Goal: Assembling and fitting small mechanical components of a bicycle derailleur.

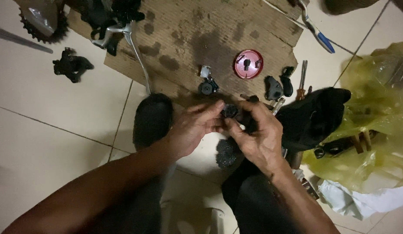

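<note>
Seen from above, both hands meet over the pale tiled floor (pixel 45 130), just near of a stained sheet of brown cardboard (pixel 218 30). The left hand (pixel 195 128) and the right hand (pixel 257 132) are curled in, fingertips pinching a small dark round metal part (pixel 230 111) between them; it sits at the centre, held up off the floor. Beyond it on the cardboard lie a small black round fitting with a silver tab (pixel 207 86) and a red round lid (pixel 248 64). Right of the hands a black cloth (pixel 316 115) lies against a crumpled yellow plastic bag (pixel 374 130). Far left, a toothed dark sprocket (pixel 41 24) lies on the tiles.
</note>
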